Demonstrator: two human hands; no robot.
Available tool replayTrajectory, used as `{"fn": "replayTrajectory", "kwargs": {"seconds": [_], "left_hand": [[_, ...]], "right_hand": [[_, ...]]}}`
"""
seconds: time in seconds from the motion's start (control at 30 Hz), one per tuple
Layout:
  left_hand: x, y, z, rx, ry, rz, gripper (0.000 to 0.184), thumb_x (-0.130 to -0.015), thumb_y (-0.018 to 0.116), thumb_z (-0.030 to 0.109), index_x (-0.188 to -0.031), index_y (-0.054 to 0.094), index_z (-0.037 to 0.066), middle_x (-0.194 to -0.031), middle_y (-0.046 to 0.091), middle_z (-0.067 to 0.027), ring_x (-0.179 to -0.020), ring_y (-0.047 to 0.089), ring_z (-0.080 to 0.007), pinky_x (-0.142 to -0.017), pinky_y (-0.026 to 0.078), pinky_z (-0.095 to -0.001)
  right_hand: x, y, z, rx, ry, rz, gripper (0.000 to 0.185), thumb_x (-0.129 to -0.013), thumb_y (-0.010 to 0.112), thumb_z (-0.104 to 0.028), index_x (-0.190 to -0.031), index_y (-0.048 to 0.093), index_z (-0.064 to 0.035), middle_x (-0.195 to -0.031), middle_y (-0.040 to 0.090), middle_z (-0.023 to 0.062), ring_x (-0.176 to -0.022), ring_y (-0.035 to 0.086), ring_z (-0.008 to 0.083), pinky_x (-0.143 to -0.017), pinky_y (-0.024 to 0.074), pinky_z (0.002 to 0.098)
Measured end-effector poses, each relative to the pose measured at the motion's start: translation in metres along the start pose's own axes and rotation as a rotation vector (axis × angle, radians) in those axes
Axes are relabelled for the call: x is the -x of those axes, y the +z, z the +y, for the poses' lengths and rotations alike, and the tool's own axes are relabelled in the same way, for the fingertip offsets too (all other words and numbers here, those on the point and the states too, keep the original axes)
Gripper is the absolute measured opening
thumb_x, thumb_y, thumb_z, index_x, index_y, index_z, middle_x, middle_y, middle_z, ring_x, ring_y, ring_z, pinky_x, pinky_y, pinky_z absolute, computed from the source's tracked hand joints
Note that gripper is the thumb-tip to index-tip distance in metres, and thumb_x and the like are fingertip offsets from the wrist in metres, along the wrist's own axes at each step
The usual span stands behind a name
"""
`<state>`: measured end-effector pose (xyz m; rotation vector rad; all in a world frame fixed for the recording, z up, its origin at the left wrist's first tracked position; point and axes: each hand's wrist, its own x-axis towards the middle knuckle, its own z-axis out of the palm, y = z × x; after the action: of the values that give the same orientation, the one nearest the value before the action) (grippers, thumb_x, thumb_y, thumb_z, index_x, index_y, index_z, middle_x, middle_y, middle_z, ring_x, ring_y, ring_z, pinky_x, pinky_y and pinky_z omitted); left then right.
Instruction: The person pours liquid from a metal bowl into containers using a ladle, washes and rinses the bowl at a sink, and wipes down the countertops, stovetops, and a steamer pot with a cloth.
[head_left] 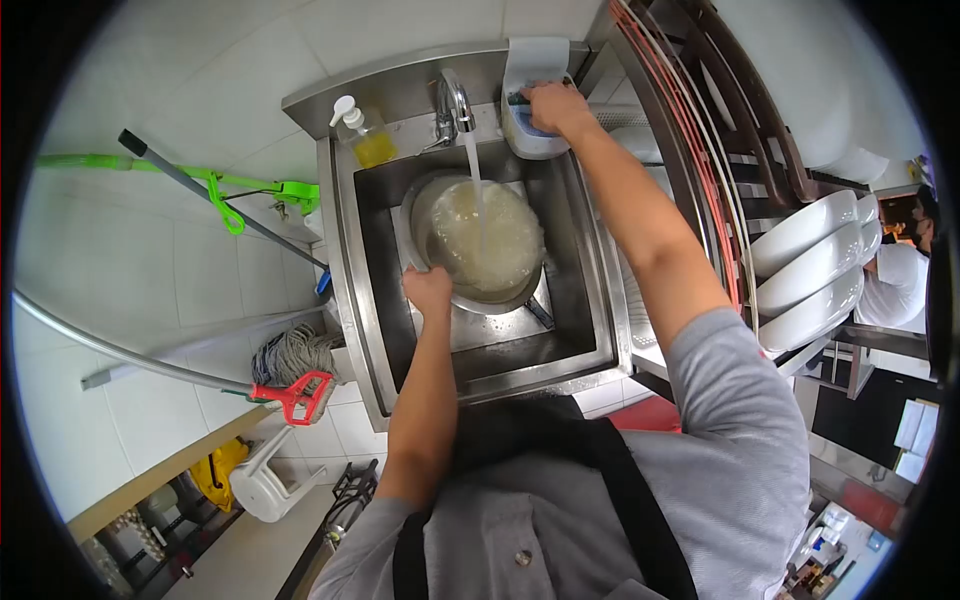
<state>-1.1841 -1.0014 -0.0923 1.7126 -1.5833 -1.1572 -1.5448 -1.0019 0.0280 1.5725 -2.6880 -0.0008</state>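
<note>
Left hand (428, 290) nearest, fingers closed on the near-left rim of the bowl (422, 228). Bowl sits in the sink (577, 300), cloudy, frothy water inside, stream from the tap (459, 98) falling into it. Looks stiff, probably metal; likely heavy with water, slick when wet, not fragile. Best hold: opposite sides of the rim, kept level. Farther off, right hand (558, 108) reaches into the caddy (537, 142); finger closure there can't be told. Soap bottle (374, 147) beside tap.
</note>
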Motion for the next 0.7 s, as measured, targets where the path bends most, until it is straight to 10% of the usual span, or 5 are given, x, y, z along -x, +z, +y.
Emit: {"fn": "replayTrajectory", "kwargs": {"seconds": [0.13, 0.37, 0.5, 0.63, 0.7], "left_hand": [[0.009, -0.020, 0.042, -0.238, 0.082, 0.038, 0.020, -0.077, 0.067, 0.009, -0.090, 0.068, -0.005, -0.085, 0.070, -0.0272, -0.086, 0.069, -0.0462, -0.080, 0.053, -0.0506], [0.013, -0.083, 0.100, -0.378, 0.247, -0.014, 0.018, -0.078, 0.067, 0.008, -0.095, 0.069, -0.001, -0.094, 0.072, -0.0252, -0.083, 0.069, -0.0444, -0.076, 0.054, -0.0496], [0.025, -0.111, 0.088, -0.407, 0.531, 0.113, 0.023, -0.077, 0.066, 0.005, -0.099, 0.067, -0.001, -0.132, 0.064, -0.0163, -0.084, 0.070, -0.0367, -0.075, 0.054, -0.0478], [0.033, -0.144, 0.086, -0.333, 0.851, 0.135, 0.028, -0.080, 0.056, -0.002, -0.105, 0.068, -0.005, -0.136, 0.059, -0.0239, -0.106, 0.068, -0.0366, -0.086, 0.055, -0.0410], [0.031, -0.153, 0.080, -0.210, 1.062, 0.288, 0.002, -0.078, 0.057, -0.006, -0.081, 0.058, -0.005, -0.139, 0.059, -0.0181, -0.108, 0.066, -0.0376, -0.088, 0.054, -0.0430]], "right_hand": [[-0.012, 0.002, -0.003, 0.181, 0.000, -0.205, 0.028, -0.088, 0.059, -0.015, -0.113, 0.072, -0.0142, -0.121, 0.070, 0.0095, -0.124, 0.059, 0.0283, -0.099, 0.0446, 0.0524], [0.037, -0.006, -0.015, -0.023, -0.046, 0.783, 0.017, -0.085, 0.058, -0.021, -0.087, 0.066, -0.0058, -0.090, 0.066, 0.0120, -0.091, 0.063, 0.0302, -0.083, 0.0462, 0.0440], [0.112, 0.012, -0.041, -0.401, 0.436, 1.044, 0.021, -0.087, 0.054, -0.017, -0.089, 0.065, 0.0005, -0.083, 0.065, 0.0217, -0.081, 0.062, 0.0403, -0.075, 0.0475, 0.0497], [0.197, 0.057, -0.113, -0.921, 0.753, 0.847, 0.023, -0.093, 0.049, -0.015, -0.094, 0.063, 0.0030, -0.077, 0.063, 0.0254, -0.069, 0.060, 0.0402, -0.064, 0.0459, 0.0462], [0.224, 0.072, -0.174, -1.285, 0.769, 0.635, 0.022, -0.095, 0.049, -0.014, -0.093, 0.063, 0.0029, -0.074, 0.063, 0.0207, -0.068, 0.061, 0.0336, -0.065, 0.0464, 0.0463]]}}
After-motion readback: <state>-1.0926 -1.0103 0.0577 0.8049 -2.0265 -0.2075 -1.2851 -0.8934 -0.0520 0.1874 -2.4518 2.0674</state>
